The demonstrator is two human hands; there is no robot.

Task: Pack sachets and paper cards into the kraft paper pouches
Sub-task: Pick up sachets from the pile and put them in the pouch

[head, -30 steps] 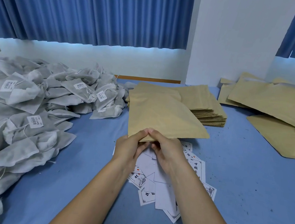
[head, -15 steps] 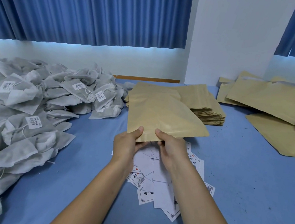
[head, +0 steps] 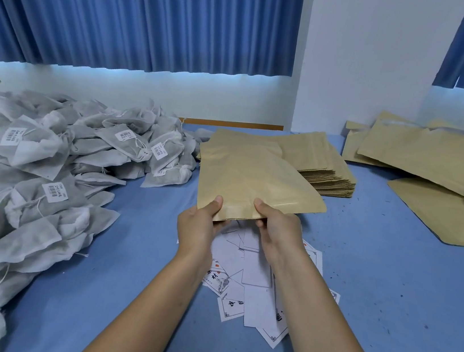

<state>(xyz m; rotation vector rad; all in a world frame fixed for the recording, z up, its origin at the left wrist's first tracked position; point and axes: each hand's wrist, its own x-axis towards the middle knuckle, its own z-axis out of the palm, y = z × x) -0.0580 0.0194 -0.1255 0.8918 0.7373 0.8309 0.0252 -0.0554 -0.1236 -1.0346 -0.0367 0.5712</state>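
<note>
Pinching the flat tan kraft paper pouch [head: 253, 184] between them, left hand [head: 198, 225] and right hand [head: 277, 230] now sit further apart, likely opening its mouth

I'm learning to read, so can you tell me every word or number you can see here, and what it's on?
"中": on one paper card low in the pile.
Too blurred to read: the characters on the other cards.
Too small to read: the barcodes and print on the sachet labels.
No print seen: the held kraft pouch.
</note>
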